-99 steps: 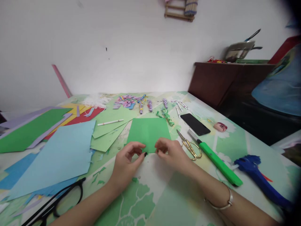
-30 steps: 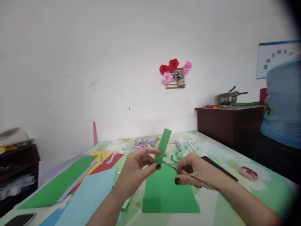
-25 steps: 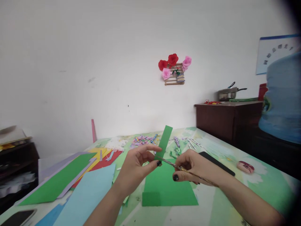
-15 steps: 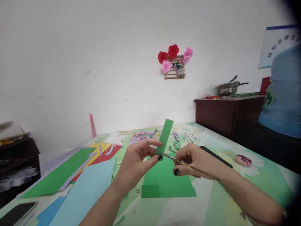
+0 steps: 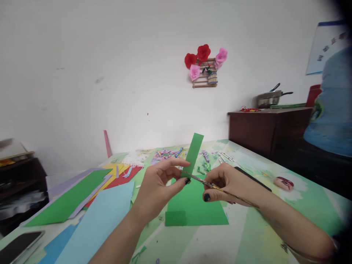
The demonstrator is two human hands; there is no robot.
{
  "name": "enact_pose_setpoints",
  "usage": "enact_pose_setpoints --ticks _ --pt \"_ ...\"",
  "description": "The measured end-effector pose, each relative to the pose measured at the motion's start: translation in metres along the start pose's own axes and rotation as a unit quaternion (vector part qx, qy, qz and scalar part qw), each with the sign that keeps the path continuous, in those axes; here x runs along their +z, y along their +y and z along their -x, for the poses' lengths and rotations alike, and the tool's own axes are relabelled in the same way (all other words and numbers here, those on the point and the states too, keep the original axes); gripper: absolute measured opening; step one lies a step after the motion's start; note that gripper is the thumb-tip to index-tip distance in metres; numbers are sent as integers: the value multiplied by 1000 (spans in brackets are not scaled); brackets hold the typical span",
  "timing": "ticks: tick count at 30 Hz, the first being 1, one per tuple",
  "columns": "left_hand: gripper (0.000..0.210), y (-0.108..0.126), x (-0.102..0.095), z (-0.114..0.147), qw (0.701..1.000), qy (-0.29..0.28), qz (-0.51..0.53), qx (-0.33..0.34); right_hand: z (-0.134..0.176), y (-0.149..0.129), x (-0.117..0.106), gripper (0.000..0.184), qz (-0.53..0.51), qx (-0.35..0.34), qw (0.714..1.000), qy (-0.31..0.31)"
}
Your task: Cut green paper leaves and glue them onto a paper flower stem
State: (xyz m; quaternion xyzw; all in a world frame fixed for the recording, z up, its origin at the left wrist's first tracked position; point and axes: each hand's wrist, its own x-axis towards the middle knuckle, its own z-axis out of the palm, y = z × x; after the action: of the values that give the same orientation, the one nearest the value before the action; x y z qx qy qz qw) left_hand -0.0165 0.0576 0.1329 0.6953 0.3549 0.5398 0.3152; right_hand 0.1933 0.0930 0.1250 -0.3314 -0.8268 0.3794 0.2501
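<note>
Pinched between the thumb and fingers of my left hand (image 5: 165,179) is a green paper strip (image 5: 194,150), held upright above the table. My right hand (image 5: 227,183) is closed round a pair of scissors (image 5: 209,184), whose blades point left and meet the strip's lower end by my left fingertips. Whether the blades are parted there is too small to tell. Below both hands lies a larger green sheet (image 5: 203,214), with a smaller green piece (image 5: 175,219) at its front left corner.
Coloured sheets, among them a light blue one (image 5: 104,209) and a green one (image 5: 71,200), cover the table's left side beside a phone (image 5: 20,247). Paper scraps (image 5: 166,156) lie at the back. On the right are a dark flat object (image 5: 253,179) and a pink mouse (image 5: 283,183).
The camera view has tilted down slightly less or shifted, so background things sit a little higher. Both hands keep nearly the same hold on the green strip and the scissors.
</note>
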Motion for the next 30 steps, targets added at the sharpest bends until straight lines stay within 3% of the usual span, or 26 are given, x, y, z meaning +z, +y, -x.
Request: enact_pose_setpoints --ticks 30 --pt "23 5 0 2 1000 7 -9 10 0 -1 3 37 28 37 998 34"
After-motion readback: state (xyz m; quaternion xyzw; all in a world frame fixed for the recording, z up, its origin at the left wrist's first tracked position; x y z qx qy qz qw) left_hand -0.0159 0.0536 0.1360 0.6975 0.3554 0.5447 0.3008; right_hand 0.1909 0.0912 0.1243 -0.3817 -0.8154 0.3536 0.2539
